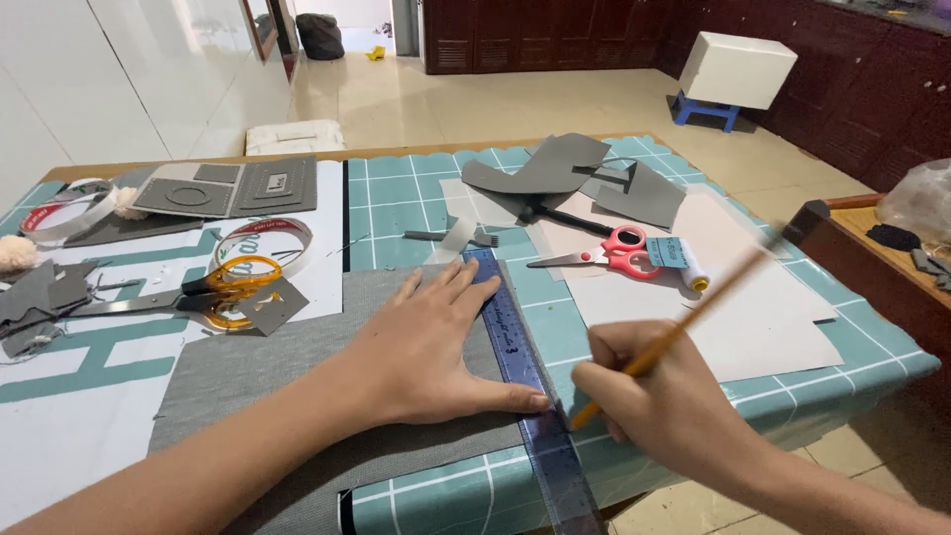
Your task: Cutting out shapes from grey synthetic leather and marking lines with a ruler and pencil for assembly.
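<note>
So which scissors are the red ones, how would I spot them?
Start at the teal checked tablecloth, far right half, beyond the blue transparent ruler. The red-handled scissors lie on pale paper beside a small spool. The other pair, amber-handled scissors, sits far left.

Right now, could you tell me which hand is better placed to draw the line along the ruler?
Probably the right hand: it holds the pencil at the ruler; the left hand presses grey fabric.
</note>
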